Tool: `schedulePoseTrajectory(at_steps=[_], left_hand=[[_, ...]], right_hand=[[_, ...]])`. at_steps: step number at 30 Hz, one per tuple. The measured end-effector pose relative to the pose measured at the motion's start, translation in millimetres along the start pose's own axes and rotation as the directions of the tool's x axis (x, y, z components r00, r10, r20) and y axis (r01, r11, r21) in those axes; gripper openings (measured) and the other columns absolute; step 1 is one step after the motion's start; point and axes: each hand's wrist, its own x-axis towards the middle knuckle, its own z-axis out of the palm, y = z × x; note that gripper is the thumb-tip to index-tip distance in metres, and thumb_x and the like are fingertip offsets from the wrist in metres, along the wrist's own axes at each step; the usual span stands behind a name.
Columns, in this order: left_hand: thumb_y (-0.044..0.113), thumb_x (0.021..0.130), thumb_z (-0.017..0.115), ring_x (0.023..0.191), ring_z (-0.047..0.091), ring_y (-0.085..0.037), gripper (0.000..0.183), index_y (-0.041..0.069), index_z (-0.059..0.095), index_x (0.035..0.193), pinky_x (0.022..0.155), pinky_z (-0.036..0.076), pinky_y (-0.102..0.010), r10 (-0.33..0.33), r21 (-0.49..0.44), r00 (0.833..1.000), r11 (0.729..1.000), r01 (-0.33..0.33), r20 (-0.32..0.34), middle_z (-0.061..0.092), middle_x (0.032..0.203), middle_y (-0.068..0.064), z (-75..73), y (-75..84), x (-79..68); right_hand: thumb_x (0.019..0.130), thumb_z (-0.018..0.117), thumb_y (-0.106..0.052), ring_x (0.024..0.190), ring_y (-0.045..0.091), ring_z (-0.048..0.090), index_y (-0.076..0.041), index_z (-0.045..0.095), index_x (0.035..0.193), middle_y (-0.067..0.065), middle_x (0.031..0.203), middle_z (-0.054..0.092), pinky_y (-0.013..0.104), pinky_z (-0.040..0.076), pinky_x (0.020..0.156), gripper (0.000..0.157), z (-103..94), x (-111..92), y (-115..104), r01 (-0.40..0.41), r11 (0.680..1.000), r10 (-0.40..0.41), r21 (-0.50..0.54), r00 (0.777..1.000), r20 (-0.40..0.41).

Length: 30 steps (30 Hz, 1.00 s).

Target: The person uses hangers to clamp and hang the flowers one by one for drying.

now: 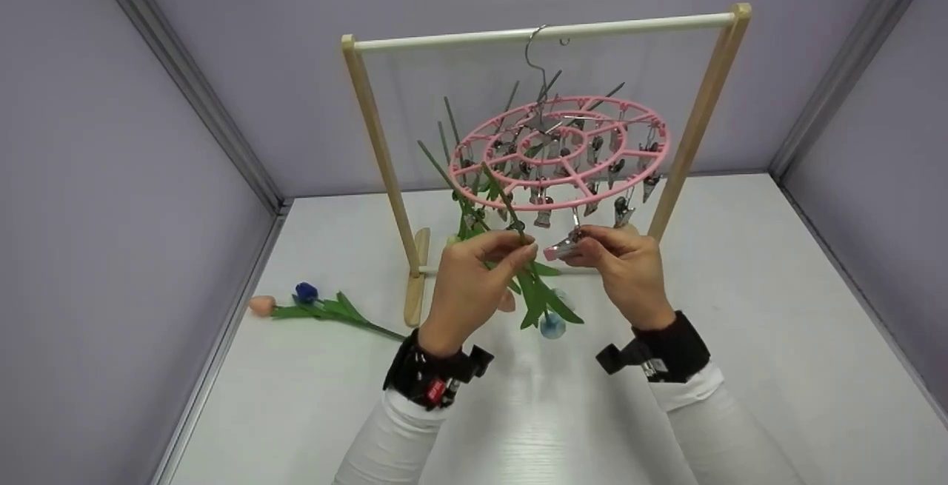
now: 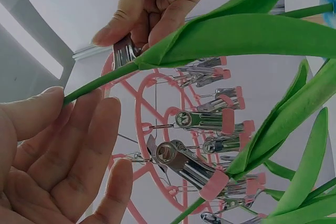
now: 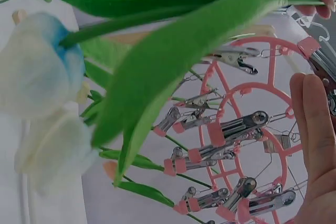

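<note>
My left hand (image 1: 474, 285) pinches the green stem of an artificial tulip between thumb and index finger, the other fingers loosely spread. Its blue-and-white bloom (image 3: 42, 66) hangs downward, with long green leaves (image 2: 226, 38) below my fingertips. Just to the right, my right hand (image 1: 629, 270) pinches a metal clip (image 1: 566, 246) with pink tips. That clip hangs from the near edge of a round pink clip hanger (image 1: 518, 206). The tulip's stem passes close beside the clip in the left wrist view (image 2: 124, 53).
Several other stems with green leaves hang at the hanger's left side. A wooden stand (image 1: 379, 152) with a white bar (image 1: 637, 27) carries the hanger by its metal hook (image 1: 529, 52). On the table at left lie a peach tulip (image 1: 262, 306) and a dark blue tulip (image 1: 306, 292).
</note>
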Motion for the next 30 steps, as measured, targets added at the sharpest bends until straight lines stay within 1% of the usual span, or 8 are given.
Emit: schedulePoseTrajectory(at_steps=[5,8,10,16,22,27,30], left_hand=[[0.017,0.092,0.073,0.079,0.068,-0.006,0.014,0.005,0.077,0.099,0.071,0.056,-0.027,-0.007,-0.007,1.000,1.000,0.007,-0.009,0.074,0.094,0.001,-0.2,2.7,4.3],[0.018,0.092,0.073,0.079,0.068,-0.006,0.014,0.006,0.077,0.099,0.071,0.056,-0.028,-0.012,-0.007,1.000,1.000,0.012,-0.009,0.074,0.093,0.001,0.0,4.4,6.0],[0.018,0.092,0.073,0.079,0.068,-0.006,0.015,0.006,0.077,0.098,0.072,0.057,-0.028,-0.012,-0.005,1.000,1.000,0.012,-0.011,0.074,0.093,0.001,0.3,4.8,7.1],[0.018,0.091,0.074,0.078,0.068,-0.005,0.015,0.005,0.077,0.098,0.071,0.057,-0.030,-0.007,-0.014,1.000,1.000,0.007,-0.019,0.074,0.092,0.001,2.6,5.6,9.8],[0.016,0.091,0.074,0.078,0.068,-0.003,0.013,0.006,0.078,0.097,0.072,0.056,-0.026,-0.015,0.003,1.000,1.000,0.015,-0.019,0.074,0.091,0.001,5.8,9.1,12.3],[0.016,0.090,0.074,0.076,0.067,-0.003,0.011,0.007,0.078,0.096,0.069,0.055,-0.027,-0.004,0.004,1.000,1.000,0.004,-0.030,0.073,0.089,0.001,7.6,9.8,13.8],[0.015,0.091,0.074,0.076,0.067,-0.004,0.011,0.006,0.078,0.096,0.069,0.055,-0.027,0.001,-0.007,1.000,1.000,-0.002,-0.029,0.072,0.089,0.001,7.8,10.2,14.8]], right_hand=[[0.093,0.066,-0.005,0.080,0.024,0.074,0.019,0.067,0.107,0.015,0.092,0.074,0.036,0.058,0.069,0.028,7.9,-4.7,-2.4,0.009,1.000,-0.008,0.018,0.998,-0.061],[0.092,0.067,-0.004,0.078,0.024,0.074,0.019,0.067,0.105,0.015,0.089,0.074,0.036,0.058,0.069,0.026,9.5,-5.7,-3.8,0.006,1.000,-0.004,0.021,0.995,-0.099],[0.092,0.067,-0.003,0.078,0.024,0.074,0.019,0.067,0.104,0.016,0.088,0.074,0.037,0.058,0.068,0.025,10.0,-5.6,-4.8,0.006,1.000,-0.004,0.014,0.994,-0.109],[0.092,0.067,-0.002,0.078,0.025,0.074,0.018,0.069,0.102,0.018,0.088,0.073,0.038,0.058,0.068,0.023,10.4,-5.3,-6.0,-0.002,1.000,0.000,-0.017,0.994,-0.105],[0.094,0.065,-0.002,0.078,0.026,0.074,0.015,0.071,0.103,0.020,0.089,0.073,0.038,0.058,0.068,0.020,9.7,-5.5,-4.9,0.010,0.998,-0.014,-0.055,0.997,-0.081],[0.094,0.065,-0.003,0.077,0.026,0.074,0.016,0.069,0.104,0.019,0.088,0.073,0.037,0.058,0.068,0.022,9.4,-5.9,-4.8,0.016,0.999,-0.018,-0.028,0.998,-0.066],[0.093,0.066,-0.004,0.077,0.025,0.074,0.015,0.070,0.104,0.019,0.088,0.073,0.037,0.058,0.068,0.023,8.7,-5.8,-5.2,0.005,0.999,-0.008,-0.041,0.997,-0.070]])
